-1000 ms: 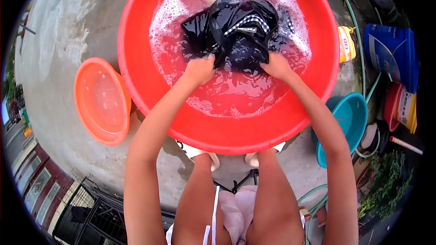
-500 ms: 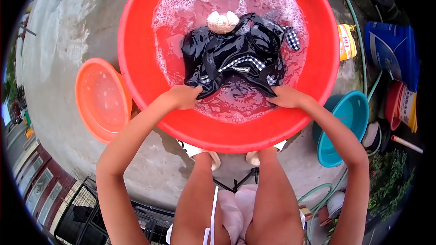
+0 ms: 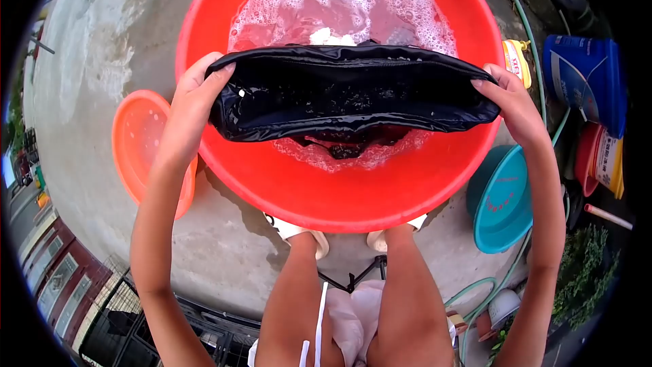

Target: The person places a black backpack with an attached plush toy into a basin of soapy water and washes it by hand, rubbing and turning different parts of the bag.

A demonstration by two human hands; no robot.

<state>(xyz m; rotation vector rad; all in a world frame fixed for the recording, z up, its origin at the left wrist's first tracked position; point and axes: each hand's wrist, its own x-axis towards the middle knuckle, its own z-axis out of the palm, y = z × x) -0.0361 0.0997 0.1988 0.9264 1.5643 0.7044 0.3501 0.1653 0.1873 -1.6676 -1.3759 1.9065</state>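
A wet black bag [image 3: 353, 92] is stretched wide above the large red basin [image 3: 326, 204], its mouth spread and a zipper showing along the far edge. My left hand [image 3: 197, 92] pinches one end with the thumb over the rim. At the opposite end my right hand [image 3: 514, 98] grips the rim the same way. The bag's lower part hangs toward the pinkish sudsy water [image 3: 339, 0]. Behind it a whitish lump [image 3: 331, 37] pokes out, partly hidden.
On the left stands an orange basin [image 3: 139, 143]; on the right, a teal basin [image 3: 506, 204]. A yellow-and-white packet [image 3: 517, 61], a blue bucket [image 3: 585, 81] and a green hose [image 3: 530, 27] lie beyond the red basin's right side. A black wire cage [image 3: 122, 319] is at lower left.
Both hands have lifted the black bag out of the water and moved apart, pulling its mouth wide. Before, it lay crumpled in the suds with its checkered trim and label showing.
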